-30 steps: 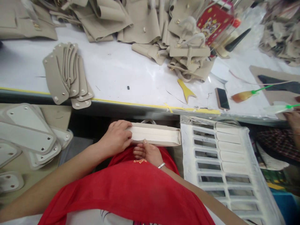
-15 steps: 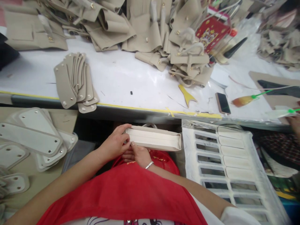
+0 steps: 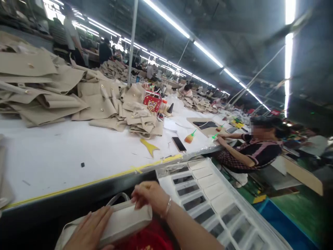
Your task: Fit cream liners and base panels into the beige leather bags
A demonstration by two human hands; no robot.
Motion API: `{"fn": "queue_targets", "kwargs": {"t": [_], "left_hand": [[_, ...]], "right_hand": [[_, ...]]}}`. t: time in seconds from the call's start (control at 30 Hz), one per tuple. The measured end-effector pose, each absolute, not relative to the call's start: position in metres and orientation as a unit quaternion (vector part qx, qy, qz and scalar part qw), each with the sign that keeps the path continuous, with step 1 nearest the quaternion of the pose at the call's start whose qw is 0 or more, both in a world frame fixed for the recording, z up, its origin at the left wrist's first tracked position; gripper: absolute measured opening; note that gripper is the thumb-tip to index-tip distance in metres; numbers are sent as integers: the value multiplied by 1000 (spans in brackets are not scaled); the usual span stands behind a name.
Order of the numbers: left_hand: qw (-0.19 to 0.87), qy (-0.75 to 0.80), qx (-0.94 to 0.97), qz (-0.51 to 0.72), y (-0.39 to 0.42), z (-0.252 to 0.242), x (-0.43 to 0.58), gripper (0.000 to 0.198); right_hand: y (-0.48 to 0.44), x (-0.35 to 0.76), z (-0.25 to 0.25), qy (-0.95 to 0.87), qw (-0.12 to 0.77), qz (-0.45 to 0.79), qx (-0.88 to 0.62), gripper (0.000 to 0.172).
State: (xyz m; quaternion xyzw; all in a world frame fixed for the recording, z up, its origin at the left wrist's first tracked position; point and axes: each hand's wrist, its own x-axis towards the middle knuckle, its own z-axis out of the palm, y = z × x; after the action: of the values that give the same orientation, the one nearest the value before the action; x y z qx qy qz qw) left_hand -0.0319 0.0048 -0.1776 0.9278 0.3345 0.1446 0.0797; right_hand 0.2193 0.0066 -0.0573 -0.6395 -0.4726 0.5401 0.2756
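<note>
— Two to check: touching what?
— With the left grip [image 3: 90,227], spread flat over the pale bag [image 3: 125,223], cannot tell whether clasping; with the right grip [image 3: 150,197], half-curled at the bag's right end, cannot tell whether pinching
— Farther out?
— Beside the right grip, spot a white slotted rack [image 3: 236,198]; ahead of both, on the tabletop [image 3: 109,149], a yellow scrap [image 3: 149,148] and a phone [image 3: 179,144]

Bare left hand [image 3: 90,230] lying palm-down, bare right hand [image 3: 150,195] curling

The left hand is pointing its nearly straight fingers [image 3: 102,217] forward and rightward. The slightly blurred right hand is bending its fingers downward, its bare forearm [image 3: 192,226] slanting toward the lower right.
</note>
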Motion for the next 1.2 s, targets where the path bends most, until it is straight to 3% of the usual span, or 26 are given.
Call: {"fn": "queue_targets", "kwargs": {"t": [0.07,0.13,0.2,0.37,0.5,0.67,0.73,0.87,0.97,1.07,1.2], "left_hand": [[114,348,925,99,6,-166,2,62],[152,368,916,49,7,-149,28,66],[183,374,909,4,6,-131,43,71],[176,392,903,-18,-2,-115,46,69],[184,386,904,-20,-1,-115,40,78],[159,381,910,-46,-2,-108,39,85],[108,379,919,-15,-13,-110,36,73],[50,381,920,81,-44,-119,19,39],[105,411,894,146,-54,-115,17,39],[262,454,829,193,-51,-97,39,40],[614,416,652,159,-58,-76,92,40]], "right_hand": [[41,261,-48,-532,186,326,-759,34],[80,293,-45,-543,165,240,-787,30],[117,311,-49,-550,143,187,-801,37],[194,333,-85,-551,54,175,-814,56],[241,349,-117,-546,-22,188,-816,77],[247,367,-120,-540,-69,200,-814,76],[228,377,-114,-535,-21,210,-818,69],[166,400,-100,-452,293,366,-759,42],[105,399,-92,-395,412,440,-693,28],[36,363,-87,-357,476,447,-668,25],[-52,280,-87,-276,601,466,-588,34]]}}
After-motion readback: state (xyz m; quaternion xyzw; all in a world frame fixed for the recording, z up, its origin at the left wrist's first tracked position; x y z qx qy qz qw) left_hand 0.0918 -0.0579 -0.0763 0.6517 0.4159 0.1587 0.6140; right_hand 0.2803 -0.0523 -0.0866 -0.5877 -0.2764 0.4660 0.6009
